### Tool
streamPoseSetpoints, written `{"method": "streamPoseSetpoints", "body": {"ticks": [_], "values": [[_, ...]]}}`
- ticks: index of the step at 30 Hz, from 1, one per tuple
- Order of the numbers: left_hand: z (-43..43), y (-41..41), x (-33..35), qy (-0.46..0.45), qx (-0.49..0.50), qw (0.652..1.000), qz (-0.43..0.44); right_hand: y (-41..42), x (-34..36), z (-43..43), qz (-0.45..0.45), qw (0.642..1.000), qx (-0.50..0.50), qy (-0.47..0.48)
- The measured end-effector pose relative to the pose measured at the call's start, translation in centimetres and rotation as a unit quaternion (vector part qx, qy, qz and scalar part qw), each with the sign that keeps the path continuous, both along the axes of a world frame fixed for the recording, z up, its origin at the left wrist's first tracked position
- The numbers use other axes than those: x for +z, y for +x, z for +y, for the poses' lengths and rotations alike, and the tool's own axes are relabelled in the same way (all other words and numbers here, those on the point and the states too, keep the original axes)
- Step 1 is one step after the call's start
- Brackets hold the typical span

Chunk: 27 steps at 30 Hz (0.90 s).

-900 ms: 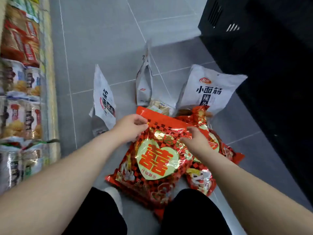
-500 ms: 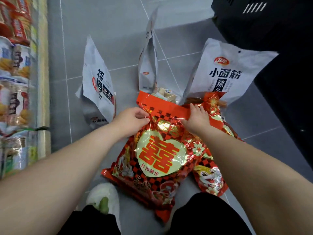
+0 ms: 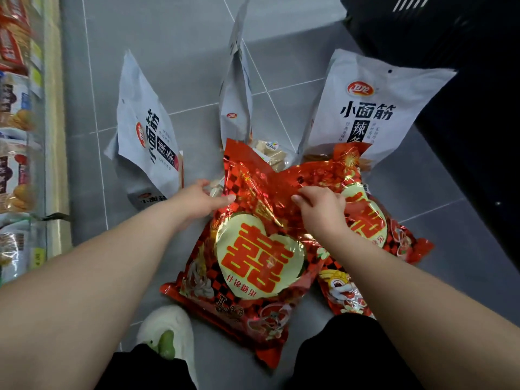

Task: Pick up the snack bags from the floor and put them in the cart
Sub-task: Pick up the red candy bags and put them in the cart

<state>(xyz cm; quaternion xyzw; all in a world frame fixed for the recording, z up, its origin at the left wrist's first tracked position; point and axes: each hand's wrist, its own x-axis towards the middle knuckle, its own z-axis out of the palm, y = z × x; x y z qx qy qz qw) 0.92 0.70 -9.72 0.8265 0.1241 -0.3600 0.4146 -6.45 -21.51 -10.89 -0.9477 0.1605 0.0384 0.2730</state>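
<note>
I see my left hand (image 3: 201, 201) and right hand (image 3: 320, 211) both pinching the crumpled top of the front red bag (image 3: 253, 263).

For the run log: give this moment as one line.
left hand: grips top red bag | right hand: pinches it | white bags: on floor

On the grey tiled floor (image 3: 168, 66) before me stand three white plastic snack bags (image 3: 374, 108); two red foil candy bags (image 3: 253, 263) lie overlapping nearer, beside my white slipper (image 3: 168, 325).
</note>
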Motion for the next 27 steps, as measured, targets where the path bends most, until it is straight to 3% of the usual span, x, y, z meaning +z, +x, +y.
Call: {"method": "streamPoseSetpoints", "body": {"ticks": [10,13,16,19,22,27], "values": [[-2.5,-0.1,-1.8,-0.034,-0.012,0.991,0.129,-2.8,3.3,-1.5,-0.017,0.998,0.056,0.035],[-2.9,-0.1,-2.6,0.023,-0.001,0.996,0.087,-3.2,3.0,-1.5,-0.026,1.000,-0.004,-0.012],[-4.3,-0.9,-2.2,0.075,0.012,0.997,0.033,-5.1,2.8,-1.6,-0.081,0.985,-0.148,-0.049],[-5.0,-1.6,-2.2,0.094,0.024,0.995,-0.010,-7.7,2.2,-1.9,-0.082,0.936,-0.340,0.039],[-5.0,-2.0,-1.9,0.102,0.023,0.994,-0.032,-9.4,0.6,-1.7,0.015,0.856,-0.477,0.198],[-4.0,-2.7,-1.6,0.113,0.037,0.992,-0.030,-10.8,-1.6,-0.9,0.095,0.735,-0.424,0.521]]}}
